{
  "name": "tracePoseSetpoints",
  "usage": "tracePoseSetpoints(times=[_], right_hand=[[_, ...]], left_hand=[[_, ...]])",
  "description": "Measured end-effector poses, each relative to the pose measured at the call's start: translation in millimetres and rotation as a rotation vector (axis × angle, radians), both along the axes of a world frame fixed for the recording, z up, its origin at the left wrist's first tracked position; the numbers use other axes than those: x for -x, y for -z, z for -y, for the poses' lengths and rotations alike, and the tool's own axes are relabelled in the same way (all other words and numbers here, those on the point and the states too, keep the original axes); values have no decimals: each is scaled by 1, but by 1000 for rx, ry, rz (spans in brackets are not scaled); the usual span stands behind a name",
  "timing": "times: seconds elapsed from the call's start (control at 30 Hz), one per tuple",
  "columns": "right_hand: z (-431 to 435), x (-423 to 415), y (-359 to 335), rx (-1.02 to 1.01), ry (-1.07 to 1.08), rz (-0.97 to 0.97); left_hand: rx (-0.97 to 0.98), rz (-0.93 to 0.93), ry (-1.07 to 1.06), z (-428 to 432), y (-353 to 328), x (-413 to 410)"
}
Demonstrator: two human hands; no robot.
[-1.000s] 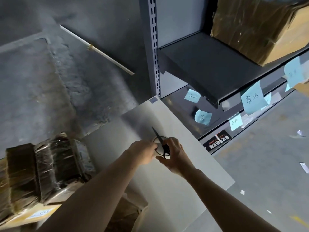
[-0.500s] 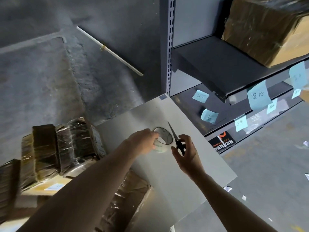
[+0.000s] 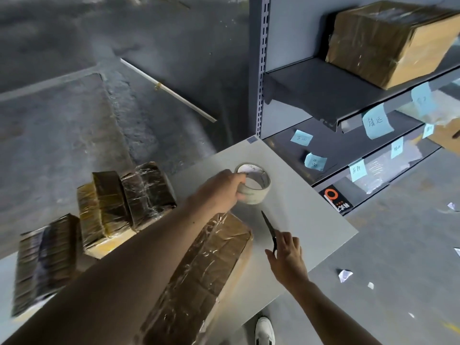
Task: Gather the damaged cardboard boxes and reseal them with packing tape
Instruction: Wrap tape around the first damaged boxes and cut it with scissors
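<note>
Head view, hands and tools at the worktop. The left hand (image 3: 219,192) gripped the roll of packing tape (image 3: 254,184), its fingers curled over the near rim and the thumb side hidden. Whether the roll rested on the grey worktop (image 3: 318,220) or was held just above it could not be told. The right hand (image 3: 286,257) was closed round the handles of the scissors (image 3: 268,226), whose blades lay together and pointed away towards the roll.

A second earlier both hands had met over the roll, with the scissors held against it. Half a second earlier the scissors stood just beside the roll. At this moment the right hand had drawn back towards the body, leaving scissors and roll apart. No free strip of tape was visible between them.

The nearest cardboard box (image 3: 214,267), wrapped in wrinkled clear film or tape, lay on the worktop under the left forearm, just beside both tools. Further film-wrapped boxes (image 3: 124,202) stood to the left, and another box (image 3: 390,41) sat on the metal shelf (image 3: 323,90), which carried blue paper notes (image 3: 377,122).

Judged from this arrangement, the gathering appeared largely done. The parting of the hands suggested a handling step at the roll had ended, with tape and scissors ready for the nearest box.
</note>
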State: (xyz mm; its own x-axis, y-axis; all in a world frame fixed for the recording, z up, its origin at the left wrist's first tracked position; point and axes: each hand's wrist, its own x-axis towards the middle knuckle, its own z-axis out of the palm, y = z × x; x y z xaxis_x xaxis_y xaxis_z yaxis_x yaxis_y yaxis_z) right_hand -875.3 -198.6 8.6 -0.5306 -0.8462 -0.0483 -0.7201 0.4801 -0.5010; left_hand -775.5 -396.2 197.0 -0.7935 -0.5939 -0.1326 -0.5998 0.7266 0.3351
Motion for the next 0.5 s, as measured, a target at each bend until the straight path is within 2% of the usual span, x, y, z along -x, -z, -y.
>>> tracePoseSetpoints(times=[0.2, 0.33, 0.5], right_hand=[[-8, -2, 11, 55, 20, -57], [-5, 3, -3, -37, -29, -2], [15, 6, -62, 163, 42, 69]], left_hand=[[37, -50, 27, 0, -12, -1], [50, -62, 50, -2, -13, -2], [71, -106, 59, -4, -21, -4]])
